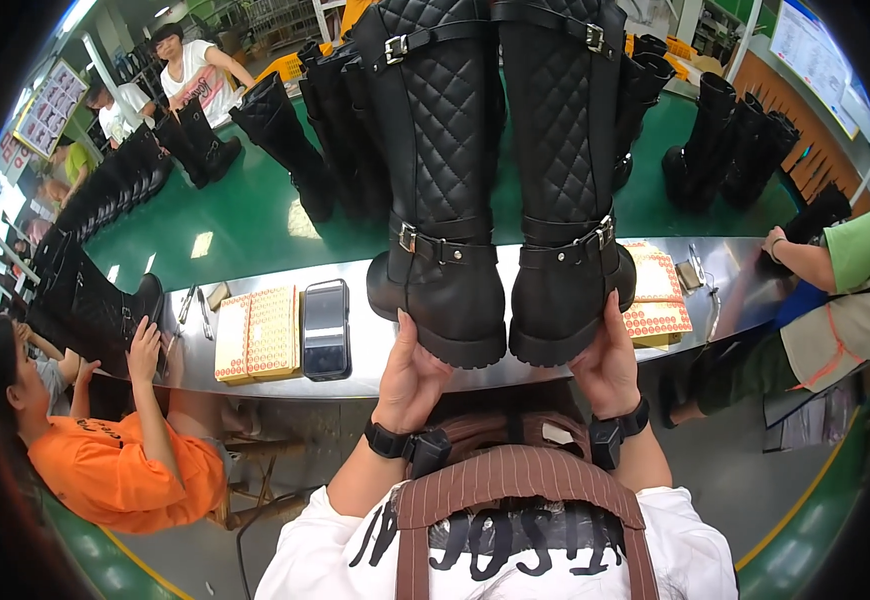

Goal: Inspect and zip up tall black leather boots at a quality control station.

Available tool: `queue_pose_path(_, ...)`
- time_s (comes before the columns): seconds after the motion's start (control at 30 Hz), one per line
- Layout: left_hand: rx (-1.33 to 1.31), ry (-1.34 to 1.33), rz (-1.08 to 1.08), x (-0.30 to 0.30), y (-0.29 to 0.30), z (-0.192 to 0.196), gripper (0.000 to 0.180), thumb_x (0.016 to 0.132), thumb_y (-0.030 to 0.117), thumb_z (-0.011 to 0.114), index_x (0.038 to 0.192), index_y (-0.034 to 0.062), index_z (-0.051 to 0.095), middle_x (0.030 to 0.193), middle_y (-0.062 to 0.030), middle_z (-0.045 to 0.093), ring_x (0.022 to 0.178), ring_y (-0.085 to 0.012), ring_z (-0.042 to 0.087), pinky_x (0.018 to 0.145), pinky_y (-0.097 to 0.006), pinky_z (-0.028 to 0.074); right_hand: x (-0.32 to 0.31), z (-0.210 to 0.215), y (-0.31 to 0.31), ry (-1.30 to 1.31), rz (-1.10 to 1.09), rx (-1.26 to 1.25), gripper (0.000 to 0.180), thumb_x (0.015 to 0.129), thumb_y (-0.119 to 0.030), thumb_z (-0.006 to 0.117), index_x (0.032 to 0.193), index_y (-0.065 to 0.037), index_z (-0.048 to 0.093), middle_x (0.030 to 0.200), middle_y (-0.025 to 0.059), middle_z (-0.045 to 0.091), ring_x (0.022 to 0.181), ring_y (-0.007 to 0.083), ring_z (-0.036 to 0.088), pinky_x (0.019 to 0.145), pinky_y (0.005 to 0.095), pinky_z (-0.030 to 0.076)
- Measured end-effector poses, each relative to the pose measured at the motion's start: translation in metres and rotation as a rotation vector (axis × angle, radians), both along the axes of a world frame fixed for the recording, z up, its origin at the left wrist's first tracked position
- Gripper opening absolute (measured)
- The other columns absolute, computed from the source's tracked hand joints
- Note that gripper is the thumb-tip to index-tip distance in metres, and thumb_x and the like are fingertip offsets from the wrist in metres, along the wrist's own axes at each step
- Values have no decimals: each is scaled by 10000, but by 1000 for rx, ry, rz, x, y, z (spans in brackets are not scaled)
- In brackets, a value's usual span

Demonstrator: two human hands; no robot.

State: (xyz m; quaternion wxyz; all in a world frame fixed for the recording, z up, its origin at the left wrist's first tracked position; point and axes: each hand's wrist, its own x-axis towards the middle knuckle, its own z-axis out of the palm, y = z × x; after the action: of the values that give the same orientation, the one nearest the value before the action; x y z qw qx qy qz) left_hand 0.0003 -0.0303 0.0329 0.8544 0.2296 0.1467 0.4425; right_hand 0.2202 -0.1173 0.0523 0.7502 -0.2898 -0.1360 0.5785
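Quilted black boots stand as a pair on the steel bench [375, 350], toes toward the person, shafts upright. The left boot [440, 200] and the right boot [567, 190] are side by side, nearly touching at the soles. Each carries a buckled strap at the ankle and another high on the shaft; all four straps appear fastened.

The left hand [413, 375] is cupped under the toe of the left boot, fingers curled loosely against the sole edge, thumb raised beside the toe cap. The right hand [607, 360] is wrapped partly around the toe and outer side of the right boot, fingers spread and half closed. Both hands have contact with the boots; neither is clenched.

Left of the left boot a dark smartphone [327, 330] lies flat on the bench, and beyond it a sheet of orange stickers [257, 335]. Right of the right boot lies a second sticker sheet [655, 295].

Behind the pair, a green conveyor belt [245, 215] carries further black boots [280, 140]. A seated person in an orange shirt [115, 470] works left of the smartphone.

Judged from this arrangement, the pair is assembled, buckled and aligned; the work appears to be at a late check or handling stage, with the pair not yet moved off the bench.
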Motion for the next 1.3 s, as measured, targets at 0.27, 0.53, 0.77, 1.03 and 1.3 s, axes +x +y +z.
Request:
queue_pose_path(0.27, -53, 35, 7, -5, 3, -18, 591, 988, 454, 448, 1451, 115, 305, 1459, -78, 421, 1325, -259, 428, 1102, -425, 335, -4, -7, 1, 5, 27, -33, 500, 984, -422, 492, 1368, -104, 456, 1357, 68, 536, 1196, 252, 551, 961, 395, 474)
queue_pose_path(0.53, 11, 38, -1, -5, 10, -27, 649, 968, 487, 450, 1466, 106, 283, 1480, -91, 393, 1356, -271, 383, 1131, -461, 285, -4, -16, 8, -44, -8, -33, 534, 981, -422, 493, 1398, -99, 411, 1386, 77, 511, 1252, 270, 504, 1048, 429, 402)
queue_pose_path(0.77, 11, 61, -45, -10, 12, -35, 689, 947, 500, 490, 1469, 106, 273, 1472, -102, 398, 1343, -277, 403, 1115, -461, 319, 1, -19, 2, -16, 67, 47, 504, 984, -399, 504, 1351, -57, 457, 1327, 89, 555, 1195, 251, 546, 1006, 400, 427)
queue_pose_path(1.03, 591, 687, -60, 8, 13, -12, 711, 925, 510, 479, 1452, 53, 344, 1458, -169, 408, 1319, -303, 432, 1110, -449, 354, 6, -58, 14, -716, 84, 37, 823, 826, -202, 686, 1482, -27, 221, 1431, 144, 398, 1323, 221, 381, 1080, 372, 338)
queue_pose_path(1.3, -300, -493, -503, 9, 42, -51, 564, 925, 401, 451, 1301, -15, 516, 1231, -207, 608, 1117, -327, 610, 1031, -479, 449, 73, 117, -27, -1833, -651, 183, 358, 817, -100, 649, 1165, -46, 583, 1318, 183, 537, 1247, 319, 510, 1087, 422, 354)
